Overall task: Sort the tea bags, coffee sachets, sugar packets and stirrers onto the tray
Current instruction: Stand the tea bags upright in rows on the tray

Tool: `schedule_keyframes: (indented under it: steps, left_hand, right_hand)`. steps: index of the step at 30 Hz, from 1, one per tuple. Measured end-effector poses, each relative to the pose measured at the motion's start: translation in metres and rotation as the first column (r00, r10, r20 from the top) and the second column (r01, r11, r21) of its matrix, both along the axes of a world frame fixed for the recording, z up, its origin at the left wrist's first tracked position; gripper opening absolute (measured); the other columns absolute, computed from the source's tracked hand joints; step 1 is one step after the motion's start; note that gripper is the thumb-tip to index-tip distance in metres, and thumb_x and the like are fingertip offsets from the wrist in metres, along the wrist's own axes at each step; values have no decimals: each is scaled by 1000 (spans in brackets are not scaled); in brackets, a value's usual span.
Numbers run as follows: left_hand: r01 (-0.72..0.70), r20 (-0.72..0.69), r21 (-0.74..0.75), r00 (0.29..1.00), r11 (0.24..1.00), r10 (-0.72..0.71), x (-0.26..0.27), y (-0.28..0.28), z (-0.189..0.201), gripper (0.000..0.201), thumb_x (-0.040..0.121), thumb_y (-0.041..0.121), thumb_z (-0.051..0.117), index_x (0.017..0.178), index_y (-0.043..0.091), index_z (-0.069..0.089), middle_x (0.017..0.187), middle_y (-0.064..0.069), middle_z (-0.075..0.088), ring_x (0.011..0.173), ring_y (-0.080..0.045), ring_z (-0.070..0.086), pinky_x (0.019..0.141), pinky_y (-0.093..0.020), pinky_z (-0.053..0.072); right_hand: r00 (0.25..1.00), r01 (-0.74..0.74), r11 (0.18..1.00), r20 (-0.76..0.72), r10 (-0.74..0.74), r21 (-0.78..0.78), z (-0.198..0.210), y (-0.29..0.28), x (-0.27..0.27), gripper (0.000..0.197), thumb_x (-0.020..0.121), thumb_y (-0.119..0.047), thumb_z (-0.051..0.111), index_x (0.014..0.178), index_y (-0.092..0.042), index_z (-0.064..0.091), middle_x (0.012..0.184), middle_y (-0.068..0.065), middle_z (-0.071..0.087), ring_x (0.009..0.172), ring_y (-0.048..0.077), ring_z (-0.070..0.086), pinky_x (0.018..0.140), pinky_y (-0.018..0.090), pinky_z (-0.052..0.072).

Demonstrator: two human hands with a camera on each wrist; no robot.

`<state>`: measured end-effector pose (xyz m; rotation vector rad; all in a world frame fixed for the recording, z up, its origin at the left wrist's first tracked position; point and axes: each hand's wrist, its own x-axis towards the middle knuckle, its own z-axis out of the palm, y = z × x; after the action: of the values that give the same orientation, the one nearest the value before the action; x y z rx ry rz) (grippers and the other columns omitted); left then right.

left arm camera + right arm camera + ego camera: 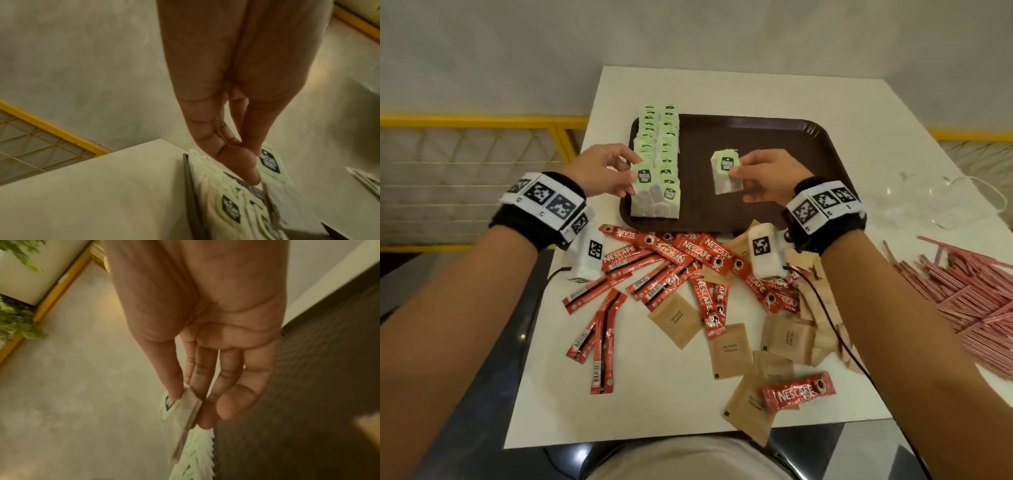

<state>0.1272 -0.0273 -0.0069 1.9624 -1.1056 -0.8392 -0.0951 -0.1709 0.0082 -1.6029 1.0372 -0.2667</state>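
Right hand: the right hand pinches a flat paper tea bag with a green tag by thumb and finger, tag end toward 12 o'clock, over the middle of the dark brown plastic tray.
Left hand: the left hand pinches the front green-tagged tea bag of the row.
Row: two lines of overlapping tea bags run from 6 to 12 o'clock at the tray's 9 o'clock side.
Table: shiny red coffee sachets, brown paper sugar packets and thin pink stirrers lie on the white table.

Tea bags on tray, the rest on the table

Green-tagged tea bags overlap in two rows on the brown tray's left; red sachets, tan sugar packets and pink stirrers lie scattered below.
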Motion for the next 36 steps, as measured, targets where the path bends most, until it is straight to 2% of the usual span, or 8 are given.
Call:
schedule_keyframes:
  steps: [3,6,11,15,20,23,29,36]
  left_hand:
    - [49,35,69,998,996,-52,7,-7,-6,21,92,6,55,111,13,56,78,-6,60,69,-17,59,59,-14,53]
    - [118,26,138,992,983,-123,13,-12,-10,21,92,7,55,111,16,56,79,-7,61,79,-23,57,70,-22,53]
    - [177,82,197,977,964,-196,22,-15,-18,24,91,8,57,114,11,59,79,-6,60,78,-20,59,75,-27,52]
    - [180,194,219,955,959,-224,23,-17,-23,27,88,12,62,115,12,61,81,-3,59,66,-8,56,64,-18,48]
    - [171,376,168,899,971,-224,17,-16,-25,38,81,21,71,117,17,60,93,-3,55,77,-14,51,68,-23,35]
    - [228,416,182,864,956,-285,13,-15,-26,48,71,30,79,111,17,58,97,-4,50,78,-16,51,67,-25,36]
    - [225,449,199,844,954,-293,6,-14,-33,53,67,24,82,112,14,56,104,-4,43,86,-14,44,78,-26,38]
    - [222,475,204,830,953,-294,8,-13,-34,53,69,26,80,115,13,57,115,-11,49,91,-14,45,83,-27,39]
  right_hand:
    - [994,-62,997,-89,66,51,-5,8,31,11,88,-17,63,97,-11,61,84,2,62,77,13,59,69,28,54]
    - [983,-95,993,-153,105,73,-10,15,54,14,87,-16,65,99,-11,60,83,2,62,79,15,60,69,28,54]
    - [958,-113,990,-257,131,87,-24,24,75,10,83,-14,70,89,-9,63,68,2,55,63,13,52,63,26,51]
    - [938,-127,988,-313,147,85,-34,28,83,9,81,-7,71,79,-5,62,68,7,57,61,14,54,64,28,53]
    - [930,-145,988,-334,152,48,-39,29,89,16,80,-6,72,72,-5,58,72,11,61,75,23,61,85,42,55]
    - [931,-136,990,-338,140,35,-40,30,87,20,79,-10,74,73,-7,55,75,11,62,82,26,63,84,44,56]
    - [886,-216,976,-425,185,-24,-40,35,88,28,68,-20,83,74,-9,57,96,18,70,94,32,68,85,49,54]
    - [924,-146,989,-355,141,13,-39,35,82,24,72,-12,80,73,-9,56,89,15,70,93,31,69,84,47,56]
